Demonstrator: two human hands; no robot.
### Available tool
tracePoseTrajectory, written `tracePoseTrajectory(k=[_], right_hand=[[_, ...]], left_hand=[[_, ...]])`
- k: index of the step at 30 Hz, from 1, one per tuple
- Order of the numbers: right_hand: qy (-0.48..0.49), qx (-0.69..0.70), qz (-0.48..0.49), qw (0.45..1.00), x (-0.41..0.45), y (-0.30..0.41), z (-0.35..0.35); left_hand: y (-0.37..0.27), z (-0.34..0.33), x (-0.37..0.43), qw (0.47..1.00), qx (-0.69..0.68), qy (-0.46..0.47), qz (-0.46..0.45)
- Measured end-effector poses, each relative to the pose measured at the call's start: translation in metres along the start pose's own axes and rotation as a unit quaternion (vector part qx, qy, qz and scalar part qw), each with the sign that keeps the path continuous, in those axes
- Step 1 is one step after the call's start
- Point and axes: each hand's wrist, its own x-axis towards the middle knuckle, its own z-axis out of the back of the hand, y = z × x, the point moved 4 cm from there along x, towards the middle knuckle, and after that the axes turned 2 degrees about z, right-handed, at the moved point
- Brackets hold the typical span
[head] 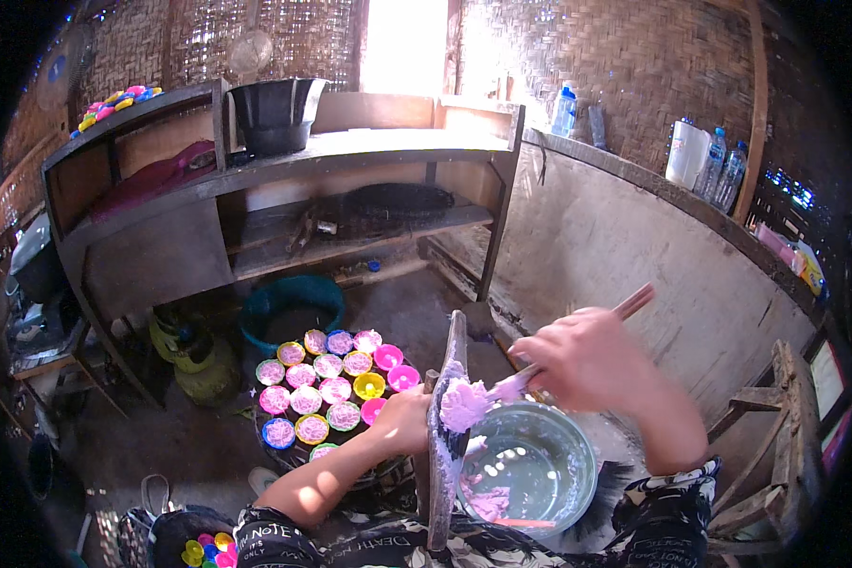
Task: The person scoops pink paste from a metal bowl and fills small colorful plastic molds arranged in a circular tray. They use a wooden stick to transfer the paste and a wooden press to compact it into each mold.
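My left hand (406,420) grips a long wooden tool (457,330), probably a dough press, standing on end before me. A lump of pink dough (463,405) clings to its middle. In my right hand (586,358), slightly blurred, is a wooden stick (633,302) whose dough-smeared lower end touches or nearly touches that lump. Below lies a translucent greenish basin (591,461) with dough remnants (488,503) and an orange strip-like utensil (525,523). Beyond my left hand, several colourful fluted cups (306,400) hold pink dough strands; a yellow cup (369,386) and pink cups (388,357) hold none.
A teal tub (292,280) and green gas cylinder (202,373) stand on the floor below a wooden shelf unit (369,167) with a black bucket (277,117). More cups (209,550) fill a dark bag at lower left. A rough wooden frame (781,426) stands at right.
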Motion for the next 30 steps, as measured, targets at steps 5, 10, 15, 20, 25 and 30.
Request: tracePoseTrajectory(k=[5, 10, 15, 20, 25, 30], right_hand=[[0.013, -0.111, 0.078, 0.991, 0.020, 0.053, -0.034], [0.036, -0.081, 0.062, 0.994, 0.010, 0.034, -0.016], [-0.110, -0.025, -0.167, 0.979, -0.022, -0.013, 0.025], [0.016, 0.015, -0.055, 0.998, -0.014, -0.011, 0.007], [0.032, -0.031, 0.021, 0.999, 0.008, 0.023, -0.024], [-0.018, -0.057, 0.078, 0.995, 0.009, 0.043, -0.044]], left_hand=[[0.017, -0.008, 0.008, 0.998, -0.026, -0.007, 0.058], [0.038, -0.003, 0.008, 0.993, -0.108, -0.040, 0.020], [0.041, -0.004, 0.010, 0.998, -0.009, -0.051, -0.023], [0.031, -0.001, 0.007, 0.995, -0.060, -0.066, 0.032], [0.021, -0.009, 0.011, 0.998, -0.005, -0.002, 0.061], [0.030, -0.009, 0.013, 0.994, -0.087, -0.014, 0.064]])
